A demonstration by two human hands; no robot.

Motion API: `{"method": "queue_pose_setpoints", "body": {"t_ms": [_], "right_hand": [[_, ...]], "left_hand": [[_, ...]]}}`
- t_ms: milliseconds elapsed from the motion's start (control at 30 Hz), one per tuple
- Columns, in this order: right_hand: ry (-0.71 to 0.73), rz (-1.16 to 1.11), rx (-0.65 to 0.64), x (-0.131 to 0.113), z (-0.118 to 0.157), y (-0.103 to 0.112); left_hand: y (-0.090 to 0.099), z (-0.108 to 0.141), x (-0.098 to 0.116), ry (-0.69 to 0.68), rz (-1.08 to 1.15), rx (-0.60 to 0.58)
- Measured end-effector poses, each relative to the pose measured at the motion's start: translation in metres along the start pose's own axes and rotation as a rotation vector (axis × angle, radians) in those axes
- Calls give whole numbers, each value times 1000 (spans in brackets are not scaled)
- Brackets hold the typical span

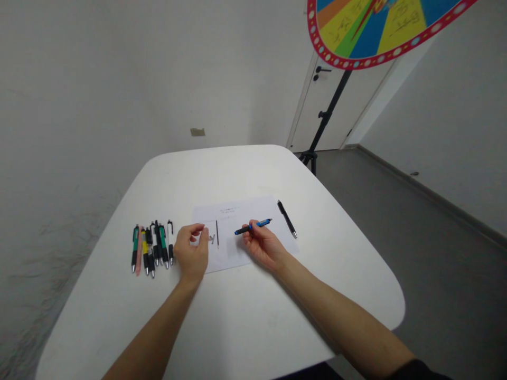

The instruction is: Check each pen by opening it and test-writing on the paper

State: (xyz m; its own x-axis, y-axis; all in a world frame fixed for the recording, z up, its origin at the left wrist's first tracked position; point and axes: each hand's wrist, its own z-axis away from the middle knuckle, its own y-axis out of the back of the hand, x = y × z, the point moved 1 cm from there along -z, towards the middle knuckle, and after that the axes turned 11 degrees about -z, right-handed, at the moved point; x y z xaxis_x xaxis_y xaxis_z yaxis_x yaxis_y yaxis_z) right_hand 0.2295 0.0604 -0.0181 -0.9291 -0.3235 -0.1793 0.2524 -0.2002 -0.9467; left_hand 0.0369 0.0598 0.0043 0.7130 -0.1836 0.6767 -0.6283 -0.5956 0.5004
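A blue and black pen [263, 223] is pinched between the thumb and fingers of my right hand [262, 248], over a white sheet of paper [233, 259]. My left hand [192, 252] rests at the sheet's left edge, its fingers curled, with a gap to the thumb and nothing visible between them. Just right of that thumb lie small pen parts [212, 239], too tiny to make out clearly. Beside them a thin dark pen refill [217, 234] lies lengthwise on the paper. A black pen [287, 219] lies across the sheet's right edge.
Left of my left hand, several pens [152, 248] in green, pink, yellow, black and white lie in a row on the white table [222, 169]. Beyond the table's far right corner, a colourful wheel [368, 31] stands on a black tripod [325, 119] before a door.
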Motion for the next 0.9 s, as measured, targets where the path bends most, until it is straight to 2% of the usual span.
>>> {"method": "queue_pose_setpoints", "body": {"t_ms": [100, 267, 400, 500, 800, 900], "right_hand": [[36, -14, -12, 0, 0, -2], [49, -29, -11, 0, 0, -3], [45, -54, 6, 0, 0, -4], [40, -40, 12, 0, 0, -5], [66, -12, 11, -2, 1, -7], [67, -6, 6, -3, 1, -7]], "left_hand": [[-1, -1, -3, -65, -141, -73], [-6, 3, 2, -327, -497, -295], [-8, 8, 7, -457, -644, -397], [-9, 10, 9, -549, -643, -418], [-12, 17, 16, -813, -582, -365], [-13, 21, 23, -868, -635, -398]]}}
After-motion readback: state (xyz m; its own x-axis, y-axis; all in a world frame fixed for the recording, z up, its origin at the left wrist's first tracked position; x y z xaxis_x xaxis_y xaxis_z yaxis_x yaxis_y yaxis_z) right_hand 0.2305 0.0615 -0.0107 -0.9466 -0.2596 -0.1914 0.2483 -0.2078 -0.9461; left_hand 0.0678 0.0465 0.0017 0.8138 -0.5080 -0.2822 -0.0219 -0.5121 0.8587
